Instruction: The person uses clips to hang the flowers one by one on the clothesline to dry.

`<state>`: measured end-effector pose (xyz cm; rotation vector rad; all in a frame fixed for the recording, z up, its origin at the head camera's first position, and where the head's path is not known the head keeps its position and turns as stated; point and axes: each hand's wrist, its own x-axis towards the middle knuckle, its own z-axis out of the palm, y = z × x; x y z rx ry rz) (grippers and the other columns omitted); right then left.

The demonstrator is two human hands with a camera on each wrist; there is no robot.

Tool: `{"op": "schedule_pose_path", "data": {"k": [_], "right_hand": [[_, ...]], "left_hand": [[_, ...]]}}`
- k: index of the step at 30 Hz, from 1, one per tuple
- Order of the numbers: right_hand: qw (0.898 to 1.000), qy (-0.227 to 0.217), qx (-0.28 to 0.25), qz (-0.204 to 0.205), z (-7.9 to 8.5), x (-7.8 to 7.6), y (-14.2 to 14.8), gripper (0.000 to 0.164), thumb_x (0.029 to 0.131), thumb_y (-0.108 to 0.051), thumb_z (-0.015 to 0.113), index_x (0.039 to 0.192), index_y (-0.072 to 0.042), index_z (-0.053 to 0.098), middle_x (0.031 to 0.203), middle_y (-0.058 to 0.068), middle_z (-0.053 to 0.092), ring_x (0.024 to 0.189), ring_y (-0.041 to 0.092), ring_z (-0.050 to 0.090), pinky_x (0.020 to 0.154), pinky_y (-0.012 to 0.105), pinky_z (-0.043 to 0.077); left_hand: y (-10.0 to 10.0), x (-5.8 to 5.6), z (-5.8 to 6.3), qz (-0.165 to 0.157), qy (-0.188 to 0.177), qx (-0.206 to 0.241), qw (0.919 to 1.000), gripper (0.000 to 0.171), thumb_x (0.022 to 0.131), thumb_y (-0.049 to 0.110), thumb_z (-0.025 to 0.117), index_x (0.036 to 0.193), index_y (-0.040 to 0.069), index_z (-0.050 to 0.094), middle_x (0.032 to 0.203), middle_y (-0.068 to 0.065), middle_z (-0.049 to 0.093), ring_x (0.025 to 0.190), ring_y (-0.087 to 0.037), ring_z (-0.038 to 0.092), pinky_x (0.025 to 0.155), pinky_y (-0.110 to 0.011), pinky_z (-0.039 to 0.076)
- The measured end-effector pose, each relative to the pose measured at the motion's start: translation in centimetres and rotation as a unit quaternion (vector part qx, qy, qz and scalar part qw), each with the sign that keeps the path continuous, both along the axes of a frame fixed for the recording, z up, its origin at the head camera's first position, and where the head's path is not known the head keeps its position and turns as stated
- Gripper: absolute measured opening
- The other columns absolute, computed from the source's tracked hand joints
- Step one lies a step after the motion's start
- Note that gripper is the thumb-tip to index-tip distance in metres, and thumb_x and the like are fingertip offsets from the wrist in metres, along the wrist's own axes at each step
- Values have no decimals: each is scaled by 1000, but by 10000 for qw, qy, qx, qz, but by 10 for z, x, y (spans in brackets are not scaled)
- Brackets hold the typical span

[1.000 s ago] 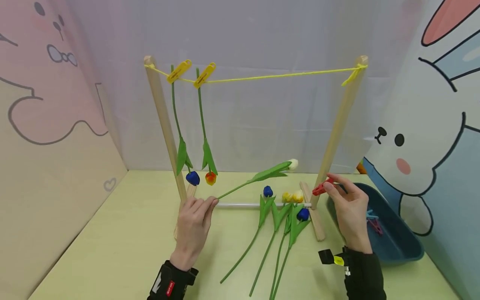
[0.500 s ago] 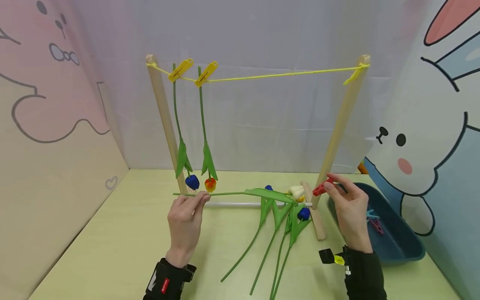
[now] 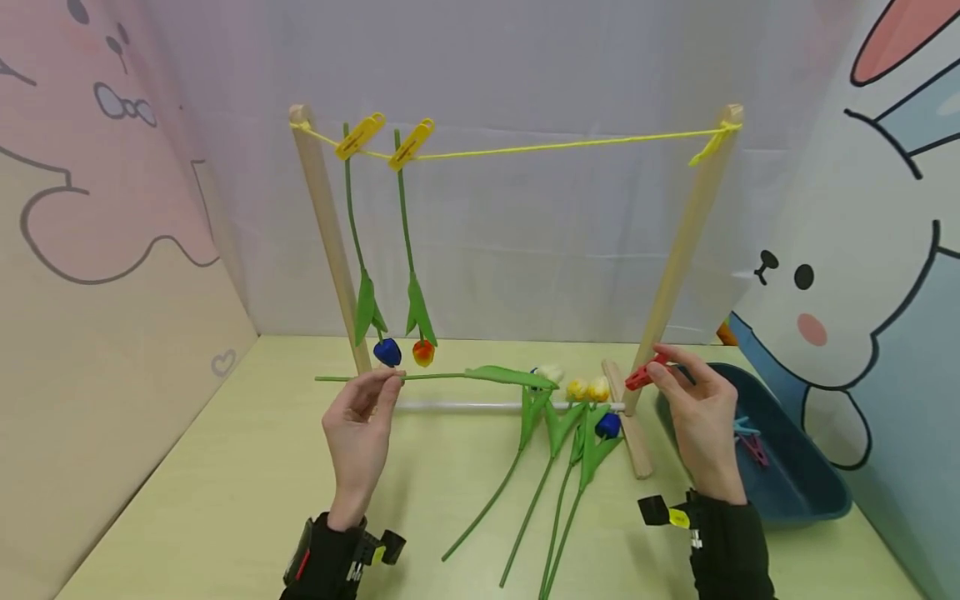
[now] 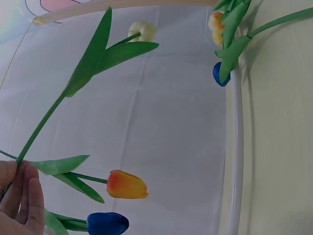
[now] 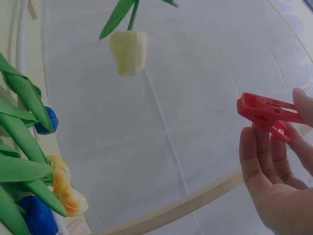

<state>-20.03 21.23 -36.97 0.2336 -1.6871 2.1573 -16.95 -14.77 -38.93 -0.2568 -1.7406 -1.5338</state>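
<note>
My left hand (image 3: 358, 437) pinches the stem of a white artificial tulip (image 3: 510, 377). The tulip lies nearly level in the head view, bloom to the right, bare stem end sticking out left of the fingers. Between thumb and fingertips, my right hand (image 3: 701, 425) holds a red clothespin (image 5: 264, 110), its nose pointing left in the head view. A blue tulip (image 3: 387, 352) and an orange tulip (image 3: 423, 352) hang upside down just above my left hand. Yellow clothespins (image 3: 411, 146) clip their stems to a yellow string (image 3: 555, 147).
Wooden posts (image 3: 686, 258) carry the string, with a white rod (image 3: 457, 407) low between them. Several blue and yellow tulips (image 3: 558, 433) lie on the table (image 3: 225, 500). At right, a dark blue basin (image 3: 795, 492) contains clothespins (image 3: 752, 450).
My left hand has moved left and turned, bringing the white tulip from slanting up to nearly level and further left. The right hand with the red clothespin has stayed put.
</note>
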Motion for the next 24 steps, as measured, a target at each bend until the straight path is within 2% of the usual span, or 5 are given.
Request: {"op": "schedule_pose_path", "data": {"k": [3, 8, 13, 15, 24], "right_hand": [[9997, -156, 188, -99, 1, 0, 0, 29, 96, 1, 63, 125, 8, 64, 116, 5, 65, 97, 9, 69, 94, 16, 52], [9995, -176, 244, -16, 0, 1, 0, 29, 97, -2, 63, 125, 3, 65, 118, 4, 63, 97, 8, 69, 95, 16, 51], [9995, -112, 245, 190, -2, 1, 1, 28, 98, -3, 62, 126, 0, 66, 119, 0, 63, 96, 7, 69, 97, 16, 51], [9993, -113, 250, 243, -2, 1, 1, 28, 98, -4, 62, 125, -2, 67, 119, -1, 63, 97, 7, 69, 98, 17, 50], [9986, 75, 152, 505, -3, 2, 0, 26, 99, -1, 59, 124, -1, 67, 116, -2, 64, 96, 8, 69, 97, 16, 51]], "left_hand": [[1, 1, 1, -149, -11, 323, 9994, 17, 95, -5, 63, 109, -14, 59, 101, 10, 73, 89, -2, 71, 82, -16, 56], [0, 1, 3, -380, 250, 1063, 9933, 21, 97, -6, 59, 99, -19, 42, 95, 2, 74, 84, -6, 74, 80, -18, 58], [-2, 3, 6, -409, 423, 1652, 9845, 12, 97, -6, 59, 97, -5, 47, 92, -1, 74, 79, -9, 74, 80, -22, 59], [-2, 4, 7, -399, 449, 1725, 9832, 9, 97, -5, 59, 102, -2, 52, 92, 0, 73, 79, -10, 74, 80, -23, 60], [2, 5, 7, -405, 728, 1423, 9863, 21, 99, -5, 57, 113, -20, 62, 99, 2, 76, 83, -8, 74, 81, -23, 59]]}}
